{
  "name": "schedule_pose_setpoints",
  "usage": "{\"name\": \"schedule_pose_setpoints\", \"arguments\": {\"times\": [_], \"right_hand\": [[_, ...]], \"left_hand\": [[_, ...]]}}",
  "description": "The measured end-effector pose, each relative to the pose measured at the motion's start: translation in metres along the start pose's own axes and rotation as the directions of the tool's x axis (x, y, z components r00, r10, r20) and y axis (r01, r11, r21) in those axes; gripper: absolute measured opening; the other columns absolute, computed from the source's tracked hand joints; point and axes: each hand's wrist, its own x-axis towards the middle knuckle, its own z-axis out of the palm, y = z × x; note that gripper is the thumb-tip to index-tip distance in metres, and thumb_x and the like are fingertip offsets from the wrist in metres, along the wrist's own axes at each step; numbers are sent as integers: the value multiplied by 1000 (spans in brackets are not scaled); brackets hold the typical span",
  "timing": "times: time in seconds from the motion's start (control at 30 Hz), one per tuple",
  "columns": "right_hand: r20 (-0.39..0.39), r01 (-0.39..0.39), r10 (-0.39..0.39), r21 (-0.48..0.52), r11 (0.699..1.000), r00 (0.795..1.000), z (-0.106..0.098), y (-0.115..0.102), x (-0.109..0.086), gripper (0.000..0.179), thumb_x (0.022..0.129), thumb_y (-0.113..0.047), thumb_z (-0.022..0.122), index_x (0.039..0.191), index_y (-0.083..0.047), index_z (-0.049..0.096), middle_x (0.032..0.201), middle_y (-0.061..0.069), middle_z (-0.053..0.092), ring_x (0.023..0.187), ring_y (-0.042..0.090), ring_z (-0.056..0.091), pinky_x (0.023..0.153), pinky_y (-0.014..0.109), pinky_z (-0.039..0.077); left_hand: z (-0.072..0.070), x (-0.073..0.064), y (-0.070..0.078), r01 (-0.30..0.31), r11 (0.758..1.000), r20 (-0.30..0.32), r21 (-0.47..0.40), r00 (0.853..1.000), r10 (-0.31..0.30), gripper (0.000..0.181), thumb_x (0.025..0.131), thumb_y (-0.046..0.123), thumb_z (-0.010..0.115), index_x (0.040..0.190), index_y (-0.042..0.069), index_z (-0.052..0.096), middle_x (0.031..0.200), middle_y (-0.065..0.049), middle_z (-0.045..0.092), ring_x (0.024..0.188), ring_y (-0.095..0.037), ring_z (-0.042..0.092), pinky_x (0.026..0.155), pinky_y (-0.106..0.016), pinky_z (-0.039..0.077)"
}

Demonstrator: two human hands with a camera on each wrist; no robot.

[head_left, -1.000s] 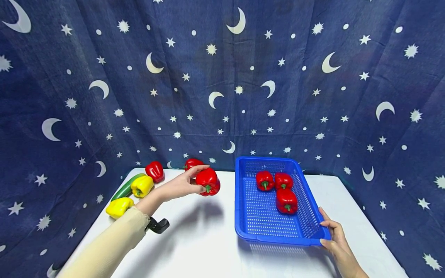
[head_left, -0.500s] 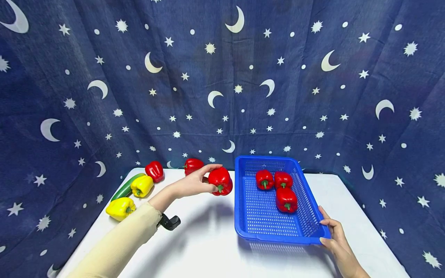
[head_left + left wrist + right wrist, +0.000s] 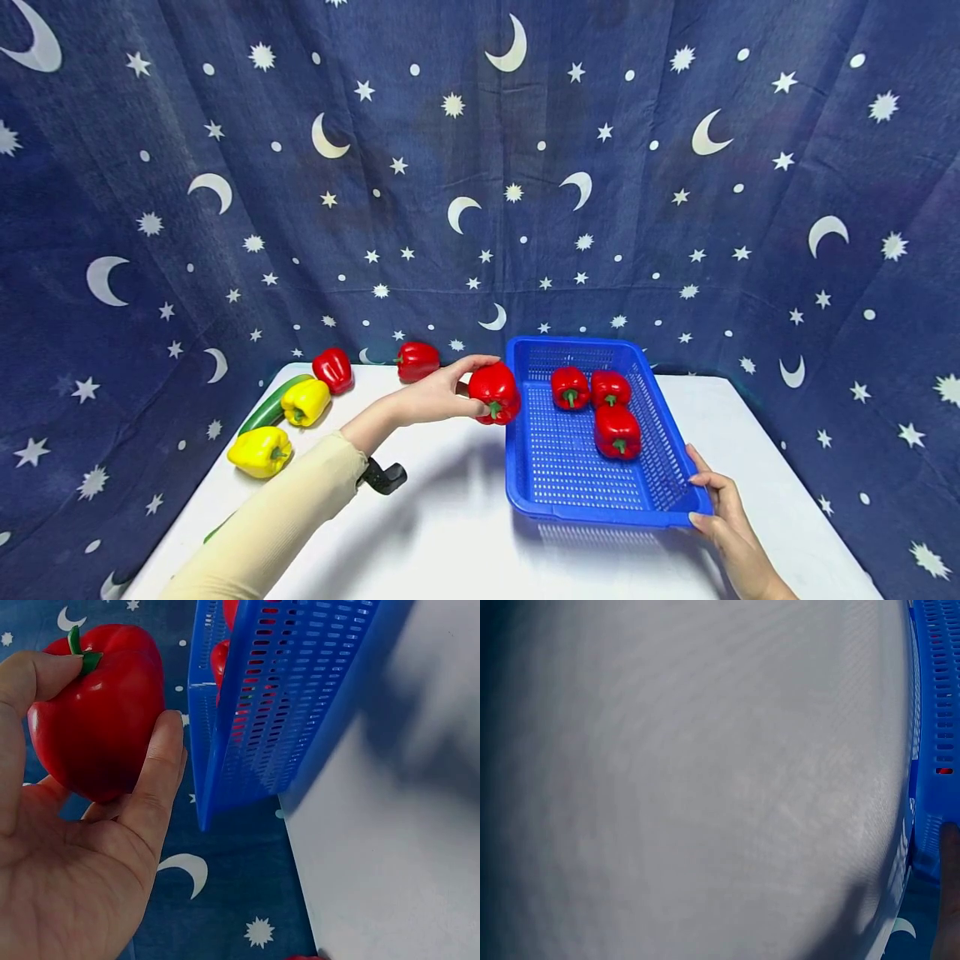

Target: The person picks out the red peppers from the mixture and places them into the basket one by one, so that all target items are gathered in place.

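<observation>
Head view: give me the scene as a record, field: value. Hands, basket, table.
left hand: grips a red pepper by the blue basket, not in it
right hand: holds the basket's near right corner
basket contents: three red peppers
table: two other red peppers, two yellow peppers, one long green vegetable
partly hidden: green item behind the sleeve

From my remote feed I count six red bell peppers (image 3: 493, 393): one in the left hand (image 3: 435, 398), three in the one blue basket (image 3: 592, 517), two on the one white table (image 3: 427, 550). Yellow bell peppers (image 3: 306, 402): two. Long green vegetable (image 3: 267, 408): I get one clearly, plus one green sliver (image 3: 213, 532) by the sleeve (image 3: 277, 517), mostly hidden, kind unclear to me. Hands: two, counting the right hand (image 3: 729, 527). Sleeves: I see one. Black wrist piece (image 3: 386, 477): one.
</observation>
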Motion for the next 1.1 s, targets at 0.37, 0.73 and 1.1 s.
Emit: {"name": "schedule_pose_setpoints", "arguments": {"times": [0.37, 0.73, 1.1], "right_hand": [[0, -10, 10, 10, 1000, 1000, 0, 0, 1, 40, 99, 3, 41, 135, -3, 26, 172, -5, 5, 143, -13, 18, 95, 9, 36], [4, -8, 8, 31, 1000, 1000, 0, 2, 1, 40, 98, 4, 41, 134, -2, 25, 172, -5, 5, 141, -15, 20, 96, 10, 37], [4, -3, 3, 50, 999, 1000, 1, 1, 1, 39, 98, 5, 40, 134, -1, 25, 172, -5, 4, 141, -15, 20, 96, 11, 38]], "left_hand": [[11, 12, 6, 0, 1000, 53, -31, 999, 1, 74, 89, 17, 74, 154, 30, 40, 133, -7, 57, 114, -25, 63, 92, -40, 57], [24, 23, 12, -13, 999, 101, -39, 995, 17, 76, 88, 17, 73, 154, 29, 39, 133, -5, 56, 113, -21, 64, 92, -36, 56], [35, 39, 12, -26, 1000, 118, 8, 993, 25, 74, 87, 19, 72, 154, 30, 41, 134, -1, 54, 110, -17, 65, 92, -33, 56]]}}
